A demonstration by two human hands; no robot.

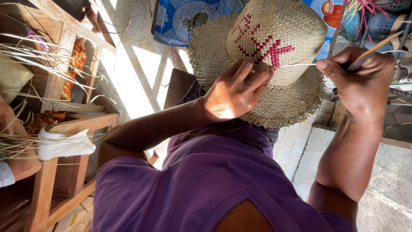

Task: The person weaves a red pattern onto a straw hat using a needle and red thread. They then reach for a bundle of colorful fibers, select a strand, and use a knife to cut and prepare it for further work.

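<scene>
A woven straw hat [296, 25] with a red pattern on its crown rests in front of my purple shirt. My left hand [236, 92] lies on the crown and brim and grips the hat, its fingertips by the red pattern. My right hand [360, 79] is at the hat's right side, closed on a thin stick-like tool [377, 47] that points up and right. A pale straw strand [296, 65] stretches taut from the crown to my right thumb.
A wooden frame [64, 129] stands at the left with loose straw strips [47, 56] and a white cloth [64, 144] on it. Another person's arm [17, 146] shows at the left edge. Blue patterned cloth [180, 19] lies beyond the hat, on a sunlit tiled floor [137, 73].
</scene>
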